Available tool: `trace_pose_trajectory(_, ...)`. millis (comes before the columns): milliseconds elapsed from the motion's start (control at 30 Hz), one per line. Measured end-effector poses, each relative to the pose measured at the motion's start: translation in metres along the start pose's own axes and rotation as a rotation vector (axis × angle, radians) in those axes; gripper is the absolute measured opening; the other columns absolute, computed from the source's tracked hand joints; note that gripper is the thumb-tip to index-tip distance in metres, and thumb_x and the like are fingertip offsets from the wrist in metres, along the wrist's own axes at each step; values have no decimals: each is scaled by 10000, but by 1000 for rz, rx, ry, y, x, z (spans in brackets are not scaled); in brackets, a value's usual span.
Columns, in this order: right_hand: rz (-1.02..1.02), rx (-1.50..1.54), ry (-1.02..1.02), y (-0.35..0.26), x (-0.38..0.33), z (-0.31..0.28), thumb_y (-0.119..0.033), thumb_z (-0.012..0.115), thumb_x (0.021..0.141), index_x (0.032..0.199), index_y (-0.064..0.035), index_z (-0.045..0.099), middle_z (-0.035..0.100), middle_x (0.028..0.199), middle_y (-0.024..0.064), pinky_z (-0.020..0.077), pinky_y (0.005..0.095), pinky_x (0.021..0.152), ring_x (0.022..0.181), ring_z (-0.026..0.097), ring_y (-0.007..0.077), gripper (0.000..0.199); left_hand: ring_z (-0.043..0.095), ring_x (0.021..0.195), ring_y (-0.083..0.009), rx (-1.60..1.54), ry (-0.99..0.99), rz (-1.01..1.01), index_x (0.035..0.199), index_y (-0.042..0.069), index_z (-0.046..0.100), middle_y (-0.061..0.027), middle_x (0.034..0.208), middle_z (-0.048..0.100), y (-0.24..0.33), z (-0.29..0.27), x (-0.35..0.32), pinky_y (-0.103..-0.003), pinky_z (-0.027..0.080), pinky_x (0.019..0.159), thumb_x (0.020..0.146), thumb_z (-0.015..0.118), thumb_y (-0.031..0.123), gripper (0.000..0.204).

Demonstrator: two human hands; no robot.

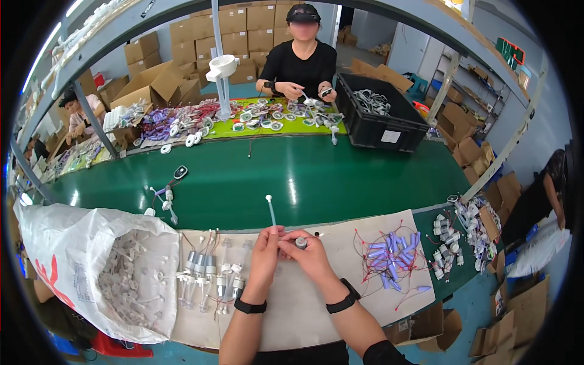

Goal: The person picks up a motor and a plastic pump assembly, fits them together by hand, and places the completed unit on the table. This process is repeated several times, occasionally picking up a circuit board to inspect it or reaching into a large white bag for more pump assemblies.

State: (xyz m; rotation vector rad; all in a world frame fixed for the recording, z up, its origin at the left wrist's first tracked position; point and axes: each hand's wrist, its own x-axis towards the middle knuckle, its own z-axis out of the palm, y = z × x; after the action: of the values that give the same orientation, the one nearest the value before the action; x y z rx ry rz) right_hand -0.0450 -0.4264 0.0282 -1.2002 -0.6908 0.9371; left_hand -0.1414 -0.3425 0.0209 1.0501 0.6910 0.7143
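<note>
Both of my hands meet over the cardboard sheet (304, 304) in front of me. My left hand (264, 252) pinches a thin translucent tube (272, 212) that stands upright, with a small white knob at its top. Close beside it, my right hand (311, 254) is closed around a small silver cylinder (300, 243), which looks like a motor. The fingertips of the two hands touch or nearly touch, and the tube's lower end is hidden behind them. To the left lie several silver motors (199, 263) with wires and clear plastic parts. On the right is a pile of purple wired cylinders (392, 252).
A white sack (67, 255) of translucent plastic parts lies open at left. Beyond runs a green belt (340, 176) with a small wired assembly (168, 198). Across it a co-worker (302, 61) handles parts beside a black crate (380, 121). White-and-silver assemblies (447, 240) lie at right.
</note>
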Motion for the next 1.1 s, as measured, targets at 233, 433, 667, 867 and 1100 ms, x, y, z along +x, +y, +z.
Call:
trace_pose_trajectory(233,20,384,181,2,4,-8,-81,737,874,933,-62,629,635,812,18,486,247,690,731,595,101,125,617,818,-100,99,-264,24,1345,45,538,-43,993,663,30,4,-19,-241,505,702,928,687,109,447)
trace_pose_trajectory(433,11,373,110,4,3,-20,-90,754,864,922,-65,630,637,825,19,465,248,654,720,580,96,139,632,785,-90,55,-218,-12,1338,47,542,-32,920,673,26,-4,-11,-227,507,670,884,719,23,488)
trace_pose_trajectory(667,-11,267,132,-8,0,-6,-84,732,882,977,-44,648,636,852,34,461,259,654,706,571,112,132,622,739,-78,33,-59,80,1316,40,530,-50,921,693,23,-5,-11,-207,459,586,879,707,-4,474)
trace_pose_trajectory(867,-59,129,123,-5,1,-13,-63,712,887,1031,-28,659,636,902,29,449,254,663,759,561,104,158,645,828,-68,29,-117,52,1338,35,509,-64,974,721,31,-1,-16,-200,499,701,883,699,-7,495)
trace_pose_trajectory(1100,-40,353,-24,-7,6,-30,-11,638,899,1213,-21,555,554,1135,66,438,285,801,903,543,139,325,572,711,-15,44,-51,67,1347,25,505,-41,951,721,33,1,-7,-160,407,565,852,743,12,549)
